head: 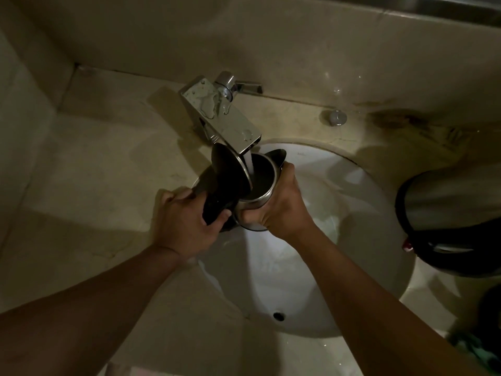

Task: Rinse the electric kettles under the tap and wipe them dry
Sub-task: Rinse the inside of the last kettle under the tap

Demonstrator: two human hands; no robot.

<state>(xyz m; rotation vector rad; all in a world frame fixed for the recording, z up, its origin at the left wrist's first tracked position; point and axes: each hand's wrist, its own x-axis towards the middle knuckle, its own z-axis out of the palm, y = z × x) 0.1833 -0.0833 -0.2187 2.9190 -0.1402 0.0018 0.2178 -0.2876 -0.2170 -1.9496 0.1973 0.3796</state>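
A steel electric kettle (267, 183) with its black lid (230, 169) swung open is held under the chrome tap (225, 118). Water runs from the spout into the kettle's mouth. My left hand (187, 221) grips the black handle at the kettle's left side. My right hand (279, 204) wraps around the steel body from the right. The kettle hangs over the left rim of the white basin (352, 213). A second kettle (450, 221), steel with black trim, lies on its side on the counter at the right edge of the view.
The beige stone counter (95, 172) surrounds the basin, with a wall corner at the left. A small round chrome knob (337, 117) sits behind the basin. The overflow hole (278, 316) shows at the basin's near wall. Some cloth (471, 348) lies at the bottom right.
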